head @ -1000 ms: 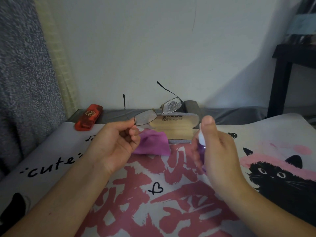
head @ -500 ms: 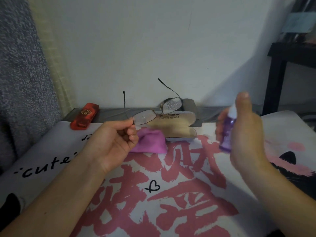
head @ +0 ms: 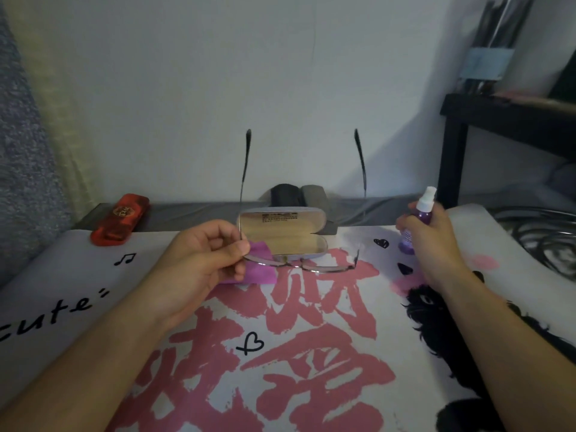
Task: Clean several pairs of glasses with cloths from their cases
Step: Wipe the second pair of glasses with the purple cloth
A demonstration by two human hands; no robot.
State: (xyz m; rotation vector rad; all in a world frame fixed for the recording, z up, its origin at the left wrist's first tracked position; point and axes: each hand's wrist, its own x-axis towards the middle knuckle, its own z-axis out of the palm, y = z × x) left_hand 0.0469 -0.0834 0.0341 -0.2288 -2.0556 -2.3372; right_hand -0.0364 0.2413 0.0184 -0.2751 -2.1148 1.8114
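The glasses (head: 299,266) are pinched at one lens corner by the left hand (head: 202,263) above the cloth (head: 260,271) before the open case (head: 282,233), while the bottle (head: 420,219), gripped by the right hand (head: 436,244), is best stood down by the bed's (head: 93,275) far edge, and the lenses wiped gently.

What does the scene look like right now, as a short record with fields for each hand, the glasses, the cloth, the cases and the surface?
left hand: pinches the glasses at one end of the frame
right hand: grips the purple spray bottle upright, off to the right
glasses: lifted, lenses toward the person, both temple arms pointing up
purple cloth: lying on the surface behind the left hand, beside the open case
open case: lid up, tan lining showing, nothing inside
red case: closed, far left
surface: printed cover with pink characters and a black cat
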